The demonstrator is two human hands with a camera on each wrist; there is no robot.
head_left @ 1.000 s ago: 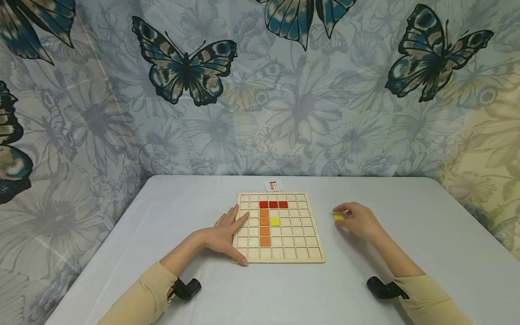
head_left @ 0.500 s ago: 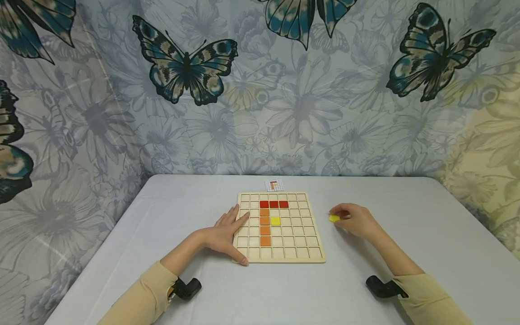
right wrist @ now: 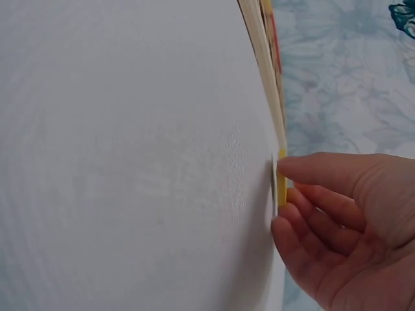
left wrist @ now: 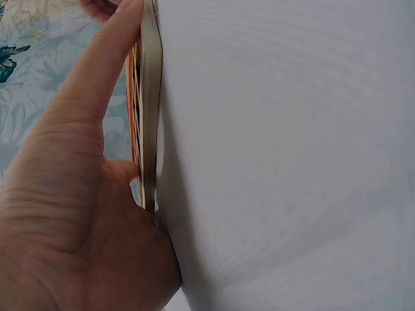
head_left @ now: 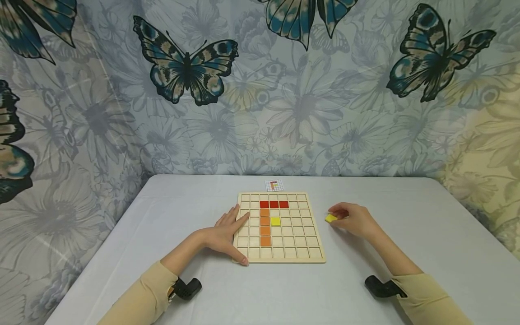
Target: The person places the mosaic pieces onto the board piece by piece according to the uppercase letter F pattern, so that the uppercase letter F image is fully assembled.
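A wooden grid board (head_left: pixel 292 255) lies on the white table. Its cells carry a row of red tiles (head_left: pixel 274 204), a column of orange tiles (head_left: pixel 265 221) and one yellow tile (head_left: pixel 275 221). My left hand (head_left: pixel 221 234) rests spread over the board's left edge, thumb at the near-left corner; the left wrist view shows the thumb along the board's side (left wrist: pixel 151 97). Right of the board, my right hand (head_left: pixel 355 220) pinches another yellow tile (head_left: pixel 331 218) between thumb and fingers, just off the tabletop or touching it; I cannot tell which. The right wrist view shows this tile (right wrist: pixel 281 181) edge-on.
Behind the board lies a small card (head_left: pixel 274 185) printed with a coloured grid pattern. The white-covered table (head_left: pixel 195 194) ends at a curtain (head_left: pixel 300 135) with butterflies and flowers. Black wrist cameras (head_left: pixel 187 289) sit at both cuffs.
My right hand has moved slightly left toward the board, with the yellow tile sliding or carried along in its fingers. My left hand and the tiles on the board have stayed put.
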